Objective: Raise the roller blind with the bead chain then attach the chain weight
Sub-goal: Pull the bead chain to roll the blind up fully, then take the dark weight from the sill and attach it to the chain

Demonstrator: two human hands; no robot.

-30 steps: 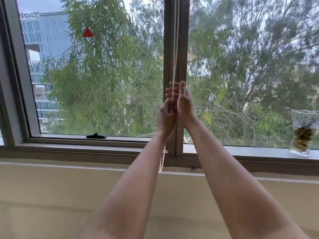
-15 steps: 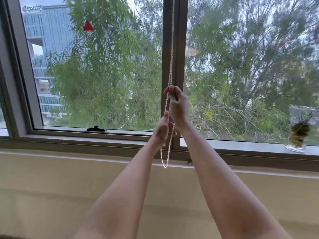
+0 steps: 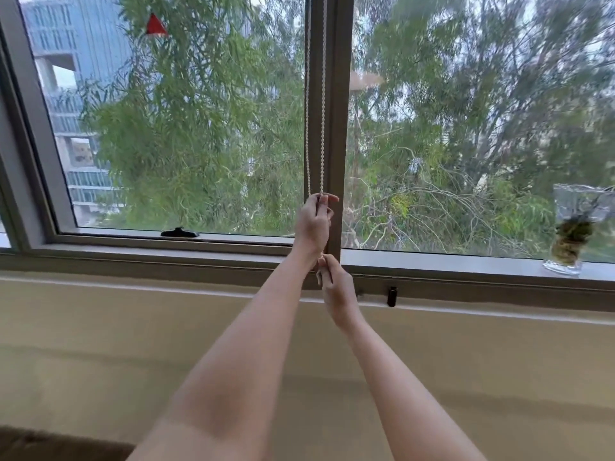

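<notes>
A white bead chain (image 3: 322,94) hangs in two strands in front of the window's centre post (image 3: 339,128). My left hand (image 3: 312,222) is closed on the chain at about the height of the lower window rail. Just under it, my right hand (image 3: 336,287) pinches the same chain below the sill. The chain's bottom loop is hidden behind my hands. The roller blind itself is above the frame and out of view. A small black piece (image 3: 392,296) is fixed under the sill, right of my right hand; what it is I cannot tell.
A glass vase (image 3: 570,227) with greenery stands on the sill (image 3: 466,261) at the far right. A black window latch (image 3: 179,232) sits on the left pane's lower rail. A beige wall (image 3: 100,344) runs below the window.
My right hand has dropped from above my left hand to below it along the chain. My left hand now holds the chain higher up. The hanging loop is no longer visible.
</notes>
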